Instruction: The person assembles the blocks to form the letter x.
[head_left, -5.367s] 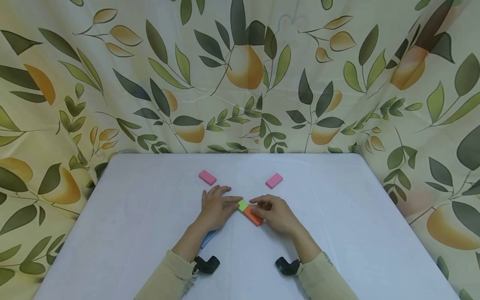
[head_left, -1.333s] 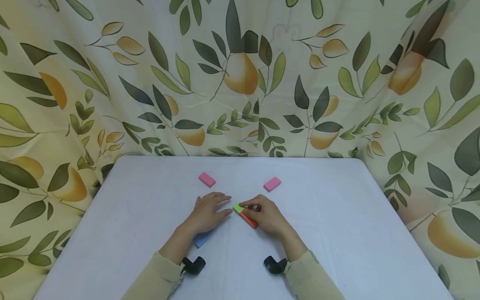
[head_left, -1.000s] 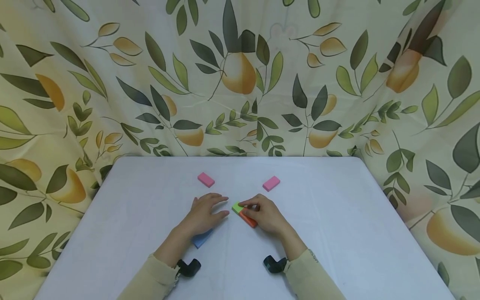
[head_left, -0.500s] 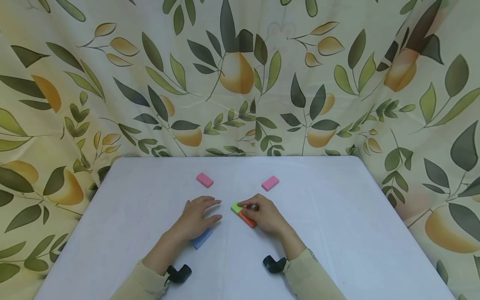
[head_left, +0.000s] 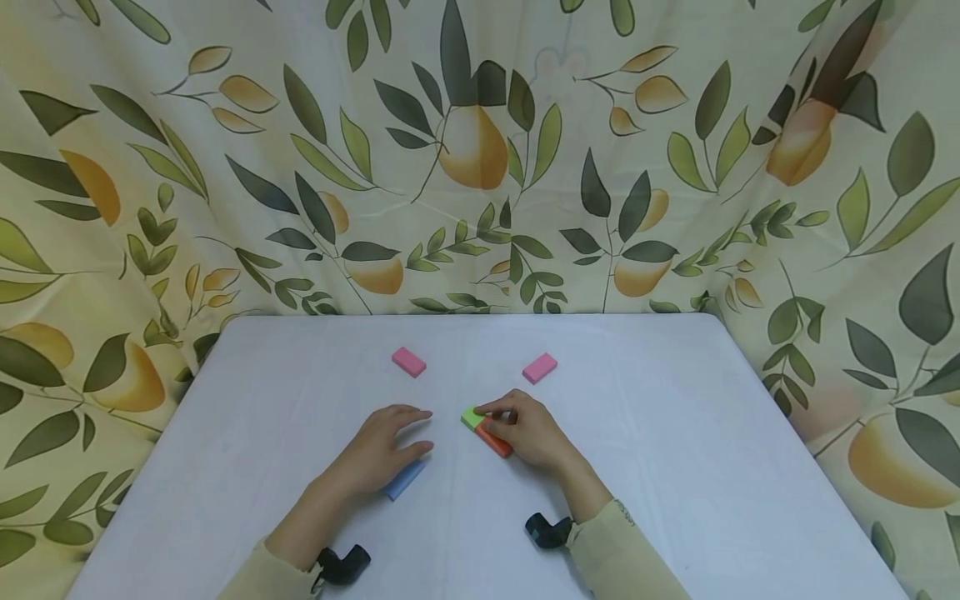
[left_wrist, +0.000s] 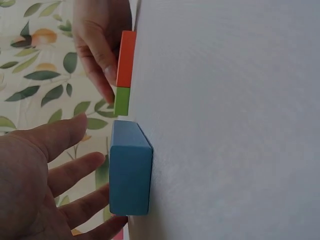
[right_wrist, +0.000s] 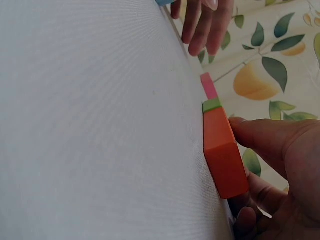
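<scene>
Long pale-khaki sleeves (head_left: 628, 557), lightly creased — with a stubby black, elbow-shaped wrist camera (head_left: 547, 531) beside each cuff (head_left: 587, 528).

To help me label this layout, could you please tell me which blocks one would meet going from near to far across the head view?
Blue block → orange block → green block → left pink block and right pink block, roughly level with each other.
</scene>
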